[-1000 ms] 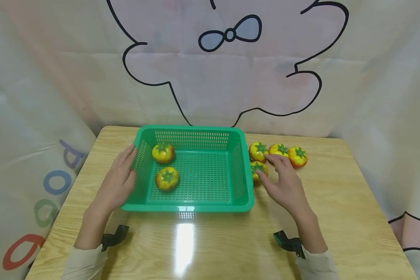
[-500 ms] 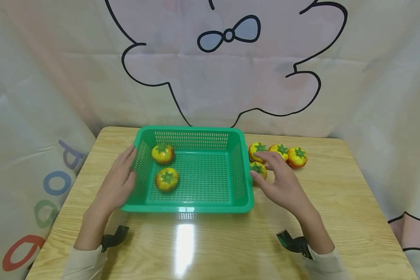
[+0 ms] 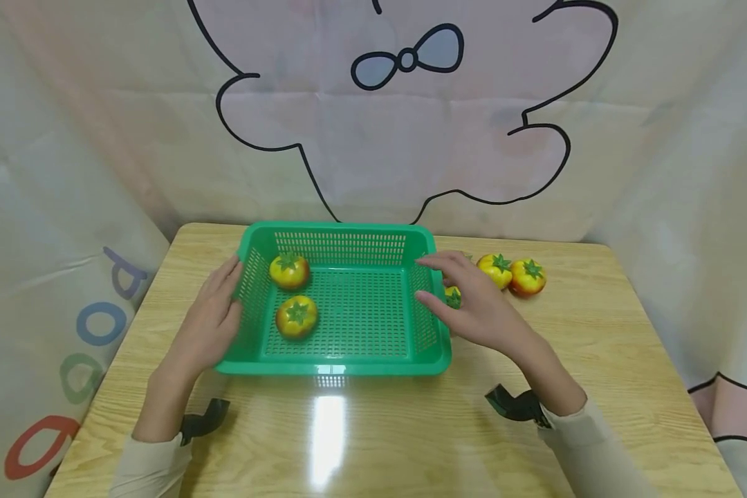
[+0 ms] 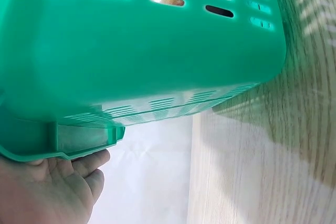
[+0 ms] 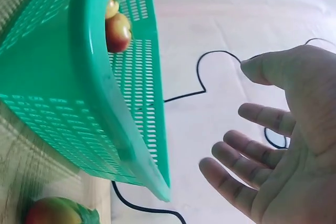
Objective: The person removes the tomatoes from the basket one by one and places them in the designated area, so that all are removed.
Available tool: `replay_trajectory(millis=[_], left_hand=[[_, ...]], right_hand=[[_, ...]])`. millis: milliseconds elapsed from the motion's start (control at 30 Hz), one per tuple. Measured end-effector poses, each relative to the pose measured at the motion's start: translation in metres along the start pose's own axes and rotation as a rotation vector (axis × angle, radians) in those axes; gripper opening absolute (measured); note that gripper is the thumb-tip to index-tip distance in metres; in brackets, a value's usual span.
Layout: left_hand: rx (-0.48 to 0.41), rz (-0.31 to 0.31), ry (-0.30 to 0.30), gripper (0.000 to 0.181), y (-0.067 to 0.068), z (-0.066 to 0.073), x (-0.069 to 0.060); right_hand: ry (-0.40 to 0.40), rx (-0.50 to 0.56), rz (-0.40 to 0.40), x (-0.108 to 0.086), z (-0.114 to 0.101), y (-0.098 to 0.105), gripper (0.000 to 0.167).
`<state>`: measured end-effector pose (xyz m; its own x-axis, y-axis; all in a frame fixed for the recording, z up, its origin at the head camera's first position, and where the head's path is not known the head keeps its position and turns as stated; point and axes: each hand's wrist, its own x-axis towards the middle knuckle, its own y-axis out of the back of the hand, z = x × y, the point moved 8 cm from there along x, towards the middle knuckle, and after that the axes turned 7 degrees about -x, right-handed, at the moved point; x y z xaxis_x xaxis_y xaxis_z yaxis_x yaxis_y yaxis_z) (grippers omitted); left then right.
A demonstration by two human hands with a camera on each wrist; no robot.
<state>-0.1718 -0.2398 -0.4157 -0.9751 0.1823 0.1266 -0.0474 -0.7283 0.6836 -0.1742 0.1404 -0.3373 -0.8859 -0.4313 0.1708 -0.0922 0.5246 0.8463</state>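
A green plastic basket [image 3: 334, 369] stands on the table, with two yellow-red tomatoes, a rear one [image 3: 289, 271] and a front one [image 3: 296, 317], in its left part. My left hand [image 3: 208, 321] lies against the basket's left side; in the left wrist view its fingers [image 4: 90, 163] touch the rim from outside. Over the right rim my right hand [image 3: 473, 308] hovers with fingers and thumb spread, holding nothing, as the right wrist view shows. Right of the basket sit more tomatoes: one [image 3: 452, 297] partly behind that hand, another [image 3: 494, 270], and the rightmost [image 3: 527, 278].
The wooden table [image 3: 398, 436] extends in front of the basket and to its right. A printed cloth [image 3: 373, 159] hangs behind the table and along its sides. Each wrist carries a black camera mount [image 3: 515, 403].
My right hand has moved left from above the tomatoes on the table to over the basket's right rim. My left hand, the basket and the tomatoes have stayed in place.
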Motion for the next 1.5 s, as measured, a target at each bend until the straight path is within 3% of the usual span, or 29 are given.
replay_trajectory(millis=[167,300,600,933,1100,1300,1500], left_hand=[[0.001,-0.009,0.009,0.061,-0.002,-0.001,-0.003],[0.000,-0.003,0.008,0.061,0.001,0.000,-0.006],[-0.011,0.009,-0.028,0.060,0.003,0.002,0.000],[-0.025,-0.003,-0.017,0.061,-0.001,-0.001,0.002],[-0.017,0.003,0.004,0.062,0.003,0.000,0.000],[-0.012,0.002,0.004,0.062,0.000,-0.005,0.001],[-0.007,0.002,0.000,0.062,0.002,-0.001,0.000]], right_hand=[[0.025,0.043,-0.067,0.010,-0.006,-0.010,0.050],[0.083,0.018,-0.104,0.020,-0.020,-0.015,0.053],[0.200,-0.038,-0.213,0.047,-0.047,-0.028,0.055],[0.326,-0.151,-0.230,0.069,-0.062,-0.048,0.050],[0.393,-0.172,-0.272,0.083,-0.076,-0.066,0.048],[0.440,-0.222,-0.323,0.091,-0.087,-0.086,0.047],[0.503,-0.254,-0.303,0.100,-0.093,-0.099,0.045]])
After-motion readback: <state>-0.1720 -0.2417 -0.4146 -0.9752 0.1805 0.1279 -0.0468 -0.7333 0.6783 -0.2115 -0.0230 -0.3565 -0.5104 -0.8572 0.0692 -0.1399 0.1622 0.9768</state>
